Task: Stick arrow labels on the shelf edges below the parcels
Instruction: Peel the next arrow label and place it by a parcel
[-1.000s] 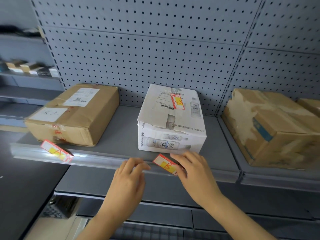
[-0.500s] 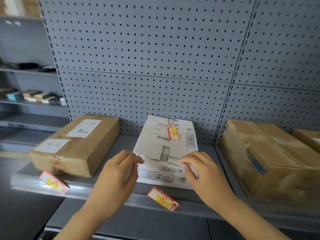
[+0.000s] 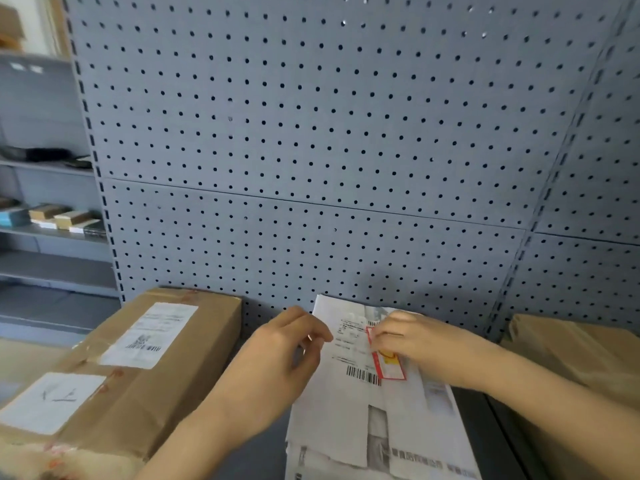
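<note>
Label [image 3: 391, 369], red-bordered: laid on the box [image 3: 346, 422] top, upper end pinched by right hand [image 3: 417, 341] fingertips, apparently to be peeled off. Left hand [image 3: 273, 358]: loosely curled, nothing held, poised beside. Shelf edge: unseen.

I saw the right grip [image 3: 415, 344] pinching the top end of the red-edged arrow label [image 3: 391, 370] lying on the white parcel [image 3: 346, 417]. The left grip [image 3: 277, 358] hung loosely curled just beside it, at that parcel's edge. A brown parcel [image 3: 138, 368] sat left of the left grip, and a second brown parcel [image 3: 581, 355] sat right of the right grip.
</note>
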The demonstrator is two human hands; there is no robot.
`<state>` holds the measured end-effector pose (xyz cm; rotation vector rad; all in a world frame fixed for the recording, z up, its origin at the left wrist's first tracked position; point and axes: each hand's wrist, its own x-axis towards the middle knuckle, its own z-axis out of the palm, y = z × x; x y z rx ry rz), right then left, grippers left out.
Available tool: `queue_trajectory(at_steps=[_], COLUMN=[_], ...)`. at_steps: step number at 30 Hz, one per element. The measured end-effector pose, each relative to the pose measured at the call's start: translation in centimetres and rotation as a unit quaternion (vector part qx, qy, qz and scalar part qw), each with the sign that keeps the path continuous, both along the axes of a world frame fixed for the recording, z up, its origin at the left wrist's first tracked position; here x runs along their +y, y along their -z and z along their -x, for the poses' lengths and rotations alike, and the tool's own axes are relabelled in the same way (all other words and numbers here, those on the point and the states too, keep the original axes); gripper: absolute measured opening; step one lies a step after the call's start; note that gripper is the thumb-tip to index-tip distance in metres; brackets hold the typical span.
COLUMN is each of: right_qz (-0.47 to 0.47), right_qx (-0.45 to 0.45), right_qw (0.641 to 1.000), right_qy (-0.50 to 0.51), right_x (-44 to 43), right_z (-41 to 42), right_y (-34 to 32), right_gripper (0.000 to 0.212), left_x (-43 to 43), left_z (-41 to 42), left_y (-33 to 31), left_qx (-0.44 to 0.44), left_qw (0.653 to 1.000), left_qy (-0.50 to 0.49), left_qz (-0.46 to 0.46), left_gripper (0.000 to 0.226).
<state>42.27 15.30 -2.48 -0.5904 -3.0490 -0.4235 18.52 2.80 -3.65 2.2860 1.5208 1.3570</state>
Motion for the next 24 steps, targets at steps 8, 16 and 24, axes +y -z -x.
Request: queue_trajectory(at_steps=[8, 16, 24], right_qz=[-0.045, 0.098, 0.228], right_qx=[-0.084, -0.059, 0.150], right_qw=[0.993, 0.993, 0.951], right_qy=[-0.075, 0.025, 0.145], right_x=[3.0, 3.2, 0.5], right_z=[0.4, 0.4, -2.8], right_y=[-1.4, -3.0, -3.8], right_gripper=[0.057, 0.013, 0.024], left_x=[2.8, 3.6, 2.0], left_z=[-0.9, -1.4, -1.0], left_y=[0.3, 0.6, 1.1], left_qx=[0.001, 0.001, 0.025], left_qw=[1.000, 0.999, 1.000], left_qy=[-0.007, -0.012, -0.004], left_qz=[0.029, 0.038, 0.003], left_gripper=[0.014, 0.015, 0.018])
